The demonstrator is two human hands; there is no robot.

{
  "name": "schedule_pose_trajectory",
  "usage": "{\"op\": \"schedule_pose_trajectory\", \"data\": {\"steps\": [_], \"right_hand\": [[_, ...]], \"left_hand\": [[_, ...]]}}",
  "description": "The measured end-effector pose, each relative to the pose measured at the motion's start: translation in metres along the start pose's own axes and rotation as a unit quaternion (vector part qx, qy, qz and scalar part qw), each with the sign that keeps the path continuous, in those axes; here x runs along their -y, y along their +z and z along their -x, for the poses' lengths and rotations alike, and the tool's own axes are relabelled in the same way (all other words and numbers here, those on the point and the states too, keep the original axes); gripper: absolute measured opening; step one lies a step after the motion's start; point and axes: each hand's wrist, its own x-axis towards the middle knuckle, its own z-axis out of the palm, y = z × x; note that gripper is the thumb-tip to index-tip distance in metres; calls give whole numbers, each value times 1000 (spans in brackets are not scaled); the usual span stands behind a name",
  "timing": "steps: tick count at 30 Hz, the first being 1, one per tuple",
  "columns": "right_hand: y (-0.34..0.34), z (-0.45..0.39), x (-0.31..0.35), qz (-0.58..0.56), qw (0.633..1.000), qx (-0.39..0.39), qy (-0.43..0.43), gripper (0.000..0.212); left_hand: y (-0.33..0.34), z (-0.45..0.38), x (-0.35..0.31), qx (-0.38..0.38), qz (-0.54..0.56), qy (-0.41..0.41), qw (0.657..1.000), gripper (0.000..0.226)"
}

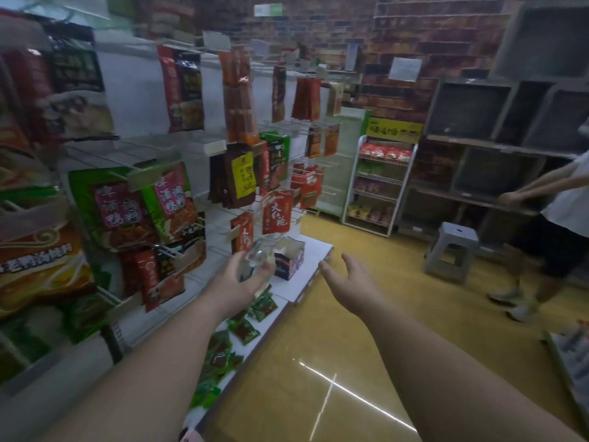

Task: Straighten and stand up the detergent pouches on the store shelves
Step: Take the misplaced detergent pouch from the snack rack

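My left hand point(234, 280) reaches to the low end of a peg rack, its thumb and fingers curled round a small clear plastic box point(259, 253). My right hand point(347, 277) hovers open over the aisle floor, just right of the white bottom shelf point(307, 277), and holds nothing. Red packets point(276, 216) hang from hooks directly above my left hand. Several small green and red packets point(245, 330) lie flat and scattered along the bottom shelf below my left forearm. An open dark carton point(290, 260) sits on the shelf just past the clear box. The view is blurred.
Larger seasoning packs point(140, 205) hang on hooks at the left. A small white wire rack point(379, 183) stands at the aisle's end. A grey plastic stool point(452, 250) sits on the yellow floor, and a person point(564, 199) stands at the right by grey wall shelves.
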Motion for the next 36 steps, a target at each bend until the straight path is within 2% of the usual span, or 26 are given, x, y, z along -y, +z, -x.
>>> {"op": "schedule_pose_trajectory", "data": {"steps": [5, 9, 12, 16, 19, 22, 24, 27, 31, 36], "right_hand": [[49, -34, 29, -14, 996, 68, -64, 86], [88, -68, 57, -6, 986, 133, -102, 116], [113, -95, 76, 4, 969, 199, -144, 100], [135, -126, 97, 18, 942, 272, -197, 95], [147, -148, 107, 18, 923, 317, -219, 93], [155, -162, 110, 6, 904, 359, -230, 93], [162, -168, 110, 13, 893, 383, -237, 96], [173, -169, 111, 14, 880, 398, -258, 98], [185, -161, 123, 11, 874, 396, -283, 99], [207, -139, 116, 18, 881, 394, -262, 102]], "left_hand": [[-25, -4, 28, -38, 7, -62, 997, 116], [-56, -5, 49, -106, 44, -116, 987, 123], [-69, -2, 58, -181, 58, -149, 970, 106], [-72, 0, 61, -250, 73, -205, 944, 117], [-65, -1, 59, -295, 74, -240, 922, 109], [-55, 1, 58, -325, 80, -258, 906, 119], [-48, 5, 56, -344, 73, -266, 898, 115], [-41, 14, 55, -362, 49, -279, 888, 107], [-46, 24, 67, -366, 37, -290, 883, 112], [-45, 35, 97, -347, 49, -285, 892, 113]]}}
